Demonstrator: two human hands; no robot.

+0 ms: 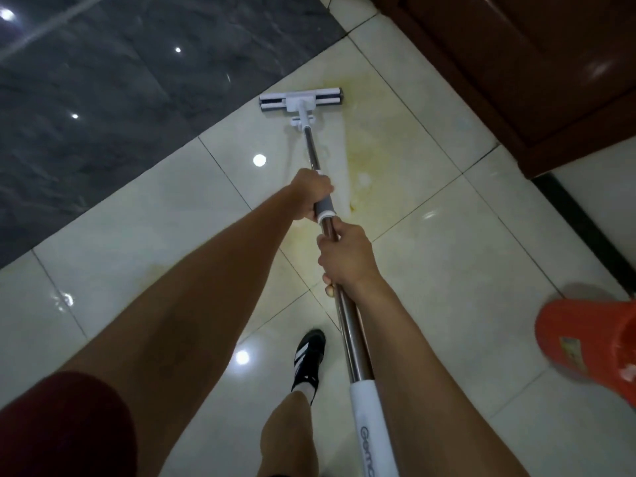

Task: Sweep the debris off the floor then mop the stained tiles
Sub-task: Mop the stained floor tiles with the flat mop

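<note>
Both hands grip the mop (311,142) by its pole. The left hand (311,194) is farther down the pole toward the head, fingers curled tight round the grey sleeve (325,206). The right hand (346,258) sits just behind it, touching the sleeve's end, fingers wrapped fully round the bare metal.

The mop head (301,99) lies flat on the pale tiles (137,235), close to the edge of the dark tiles (103,80). A yellow stain (371,156) spreads just right of the mop head and runs back along the pole's right side toward the hands; a cleaner strip lies directly behind the head.

An orange bucket (585,342) stands right of the mop's white grip (370,428), well apart from the head. A black shoe (309,359) is planted just left of the pole. Brown wooden furniture (533,63) stands far right of the mop head.
</note>
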